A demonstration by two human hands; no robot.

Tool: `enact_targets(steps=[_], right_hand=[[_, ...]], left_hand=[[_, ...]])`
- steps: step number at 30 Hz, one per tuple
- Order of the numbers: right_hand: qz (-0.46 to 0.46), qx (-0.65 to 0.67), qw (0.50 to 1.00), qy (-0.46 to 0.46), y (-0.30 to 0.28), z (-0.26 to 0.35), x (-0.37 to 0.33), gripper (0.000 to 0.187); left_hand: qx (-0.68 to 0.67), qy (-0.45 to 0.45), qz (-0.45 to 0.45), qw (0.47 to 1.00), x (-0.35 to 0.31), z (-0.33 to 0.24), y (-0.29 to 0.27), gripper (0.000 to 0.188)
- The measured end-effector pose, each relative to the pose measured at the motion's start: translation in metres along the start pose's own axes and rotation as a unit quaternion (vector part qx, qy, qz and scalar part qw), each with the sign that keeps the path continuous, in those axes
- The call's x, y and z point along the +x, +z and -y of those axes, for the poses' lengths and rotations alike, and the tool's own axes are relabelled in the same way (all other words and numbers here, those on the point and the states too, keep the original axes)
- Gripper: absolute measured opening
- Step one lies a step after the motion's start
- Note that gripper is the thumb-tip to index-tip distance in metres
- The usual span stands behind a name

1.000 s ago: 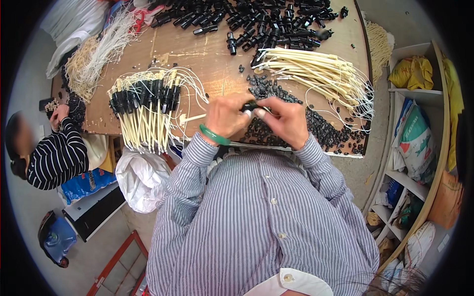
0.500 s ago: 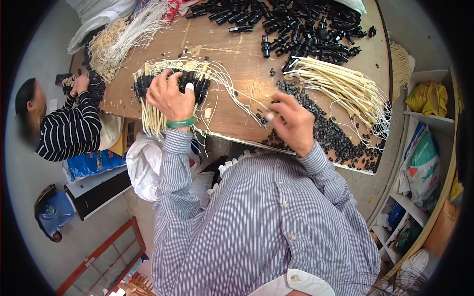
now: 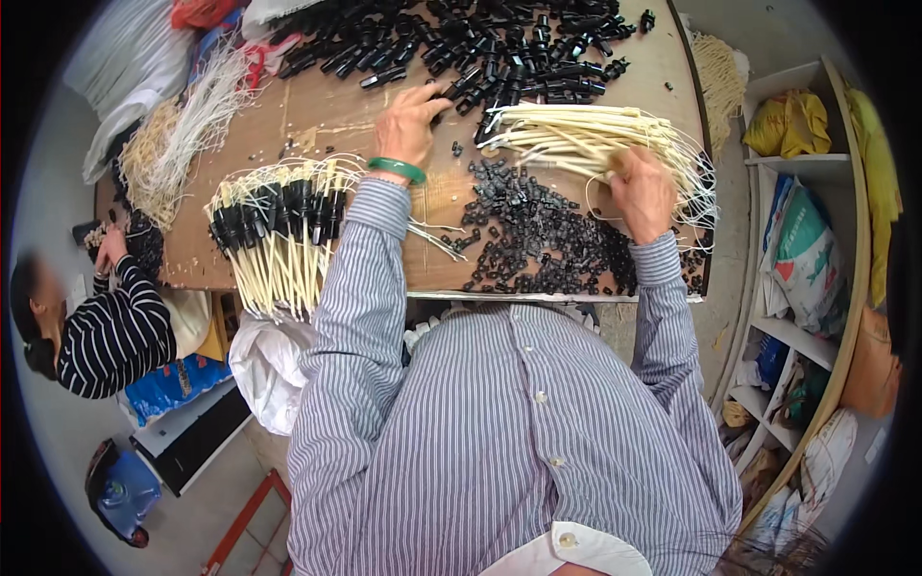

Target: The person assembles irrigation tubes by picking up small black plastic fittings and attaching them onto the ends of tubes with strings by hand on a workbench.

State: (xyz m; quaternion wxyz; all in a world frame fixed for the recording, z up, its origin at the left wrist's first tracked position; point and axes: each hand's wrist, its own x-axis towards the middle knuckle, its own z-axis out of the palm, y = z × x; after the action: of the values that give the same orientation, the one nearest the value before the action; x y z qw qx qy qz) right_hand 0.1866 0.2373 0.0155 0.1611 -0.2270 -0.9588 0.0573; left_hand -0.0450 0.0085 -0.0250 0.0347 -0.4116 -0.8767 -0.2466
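Note:
My left hand, with a green bangle at its wrist, reaches to the near edge of the loose black plastic fittings. Its fingers curl round a dark piece that looks like one such fitting, mostly hidden. My right hand bends over a bundle of cream tubes with thin white cords; its fingers are pinched together at a tube, the tips slightly blurred. To the left, finished-looking tubes with black fittings lie in a row over the table's near edge, touched by neither hand.
Many small black parts are spread over the table in front of me. White cords lie at the far left. A person in a striped top works at the left end. Shelves with bags stand at right.
My left hand has left the row of black-fitted tubes and moved right and away to the loose fittings. My right hand has moved right onto the cream tubes. The view has shifted.

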Motion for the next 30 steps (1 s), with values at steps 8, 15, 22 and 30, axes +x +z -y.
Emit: enact_targets(steps=[8, 15, 22, 30], right_hand=[[-0.059, 0.087, 0.98, -0.166, -0.008, 0.035, -0.006, 0.008], [0.058, 0.261, 0.958, -0.103, -0.012, 0.058, -0.023, 0.009], [0.082, 0.248, 0.95, -0.168, -0.012, 0.065, -0.032, 0.007], [0.075, 0.249, 0.953, -0.154, -0.013, 0.069, -0.041, 0.007]], left_hand=[[0.013, -0.022, -0.002, 1.0, -0.035, -0.016, -0.02, 0.029], [-0.256, -0.066, 0.019, 0.964, -0.068, -0.032, -0.026, 0.035], [-0.287, -0.1, 0.062, 0.951, -0.07, -0.026, -0.03, 0.032], [-0.231, -0.032, 0.065, 0.97, -0.07, -0.031, -0.027, 0.03]])
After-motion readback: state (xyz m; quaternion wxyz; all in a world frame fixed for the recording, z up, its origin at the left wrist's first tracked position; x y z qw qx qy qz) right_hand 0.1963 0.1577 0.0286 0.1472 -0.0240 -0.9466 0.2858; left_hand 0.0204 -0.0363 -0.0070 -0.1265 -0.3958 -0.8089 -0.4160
